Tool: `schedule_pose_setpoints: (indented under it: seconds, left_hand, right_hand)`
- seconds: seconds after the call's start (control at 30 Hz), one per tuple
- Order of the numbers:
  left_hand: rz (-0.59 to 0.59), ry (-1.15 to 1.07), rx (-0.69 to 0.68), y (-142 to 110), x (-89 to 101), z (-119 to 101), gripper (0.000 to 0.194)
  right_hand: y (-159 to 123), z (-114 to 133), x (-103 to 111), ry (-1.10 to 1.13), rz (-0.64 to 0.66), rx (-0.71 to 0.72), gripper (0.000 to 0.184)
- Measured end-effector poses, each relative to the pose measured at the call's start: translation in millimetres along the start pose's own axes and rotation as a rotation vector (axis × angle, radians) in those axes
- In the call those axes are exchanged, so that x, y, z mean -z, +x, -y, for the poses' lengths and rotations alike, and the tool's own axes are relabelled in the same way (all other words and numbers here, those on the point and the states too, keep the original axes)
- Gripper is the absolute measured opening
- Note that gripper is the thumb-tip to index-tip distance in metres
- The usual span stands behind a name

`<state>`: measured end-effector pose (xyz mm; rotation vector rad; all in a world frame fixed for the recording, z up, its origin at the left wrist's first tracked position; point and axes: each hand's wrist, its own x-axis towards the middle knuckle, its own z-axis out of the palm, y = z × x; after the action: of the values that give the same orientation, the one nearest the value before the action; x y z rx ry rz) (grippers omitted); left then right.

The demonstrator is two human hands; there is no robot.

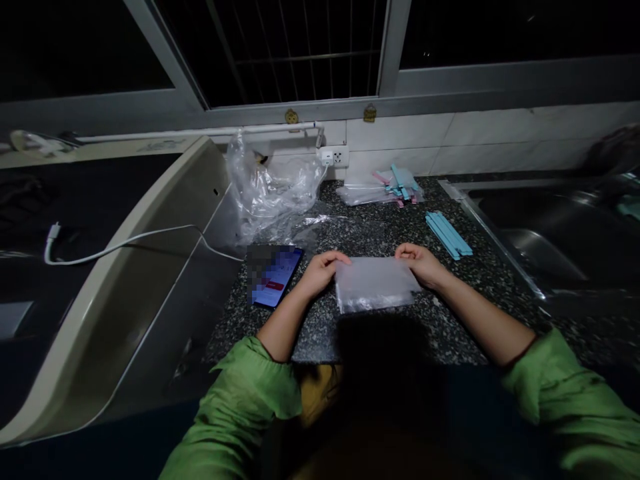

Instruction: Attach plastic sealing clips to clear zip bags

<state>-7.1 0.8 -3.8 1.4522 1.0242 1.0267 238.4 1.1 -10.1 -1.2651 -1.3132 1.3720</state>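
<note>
Between my hands is a stack of translucent plastic bags [376, 283], spread flat above the dark speckled counter. My left hand [323, 272] is closed on its upper left corner, thumb and fingers pinching the edge. At the upper right corner, my right hand [421, 264] grips it the same way. Just left of my left hand lies a phone [275, 283] with its screen lit. Several light blue flat strips [449, 235] rest side by side to the right, beyond my right hand.
Crumpled clear plastic [280, 183] lies at the back left, near a wall socket [340, 157] with a plugged-in charger. Clear bags with blue and pink strips [395, 185] sit by the tiles. A metal sink [545, 253] is on the right, a stove hood-like appliance [165, 220] on the left.
</note>
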Motion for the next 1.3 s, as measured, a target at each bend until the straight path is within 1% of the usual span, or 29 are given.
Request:
schedule_pose_setpoints:
  seconds: [0.1, 0.2, 0.3, 0.37, 0.4, 0.47, 0.53, 0.6, 0.63, 0.67, 0.73, 0.8, 0.83, 0.9, 0.93, 1.03, 1.1, 1.2, 1.3]
  left_hand:
    - [0.011, 0.055, -0.035, -1.5, 0.3, -2.2, 0.015]
    - [-0.01, 0.143, -0.103, -2.2, -1.6, -0.7, 0.02]
    - [-0.017, 0.29, -0.203, -2.9, -2.6, 2.5, 0.027]
    - [-0.013, 0.421, -0.254, -3.7, -0.6, 3.5, 0.029]
    - [-0.032, 0.495, -0.26, -4.1, 1.5, 3.5, 0.03]
    - [-0.144, 0.652, -0.208, -5.0, 6.9, 2.9, 0.035]
    - [-0.279, 0.781, -0.089, -5.6, 12.3, 2.3, 0.043]
    - [-0.348, 0.86, -0.004, -5.6, 15.5, 2.3, 0.047]
    - [-0.357, 0.88, -0.003, -5.4, 16.0, 2.5, 0.046]
    - [-0.359, 0.883, -0.033, -5.0, 15.7, 2.6, 0.045]
    - [-0.351, 0.83, -0.135, -3.7, 13.7, 2.9, 0.043]
    - [-0.305, 0.687, -0.198, -2.0, 10.8, 3.0, 0.037]
    - [-0.267, 0.598, -0.193, -1.2, 9.3, 2.9, 0.032]
    - [-0.17, 0.435, -0.123, 0.1, 6.7, 2.7, 0.025]
    - [-0.118, 0.376, -0.078, 0.4, 5.6, 2.6, 0.025]
    - [0.027, 0.281, 0.016, -0.1, 1.9, 2.3, 0.026]
    - [0.089, 0.241, 0.046, -0.9, -1.3, 2.8, 0.026]
    - [0.104, 0.189, 0.078, -0.8, -7.6, 5.0, 0.027]
    - [0.049, 0.135, 0.103, 1.8, -12.5, 8.5, 0.025]
  right_hand:
    - [0.8, -0.3, 1.2, 0.005, -0.048, -0.012, 0.018]
    - [2.6, -1.4, 2.9, 0.041, -0.076, -0.038, 0.024]
    - [4.2, -3.0, 2.4, 0.05, -0.079, -0.041, 0.034]
    - [5.7, -4.2, -0.7, 0.006, -0.066, -0.026, 0.036]
    - [6.8, -4.8, -3.1, -0.018, -0.064, -0.016, 0.036]
    - [10.3, -5.7, -8.5, -0.046, -0.076, 0.003, 0.035]
    - [15.2, -5.9, -13.6, -0.049, -0.103, 0.026, 0.036]
    - [20.6, -5.3, -17.0, -0.042, -0.118, 0.045, 0.038]
    - [23.3, -4.7, -18.0, -0.036, -0.115, 0.053, 0.039]
    - [25.7, -3.9, -18.5, -0.028, -0.107, 0.058, 0.039]
    - [29.5, -1.9, -18.5, -0.011, -0.074, 0.067, 0.039]
    - [32.0, 0.5, -18.2, -0.009, -0.021, 0.07, 0.038]
    - [32.6, 1.9, -18.3, -0.016, 0.013, 0.063, 0.039]
    - [32.8, 5.1, -19.9, -0.046, 0.084, 0.04, 0.039]
    - [32.6, 6.9, -21.5, -0.066, 0.118, 0.029, 0.039]
    - [31.1, 13.4, -29.5, -0.127, 0.2, 0.017, 0.04]
    - [30.4, 17.4, -36.3, -0.152, 0.238, 0.029, 0.041]
    - [29.7, 21.0, -46.0, -0.191, 0.259, 0.055, 0.042]
    - [28.0, 21.6, -51.5, -0.236, 0.268, 0.059, 0.042]
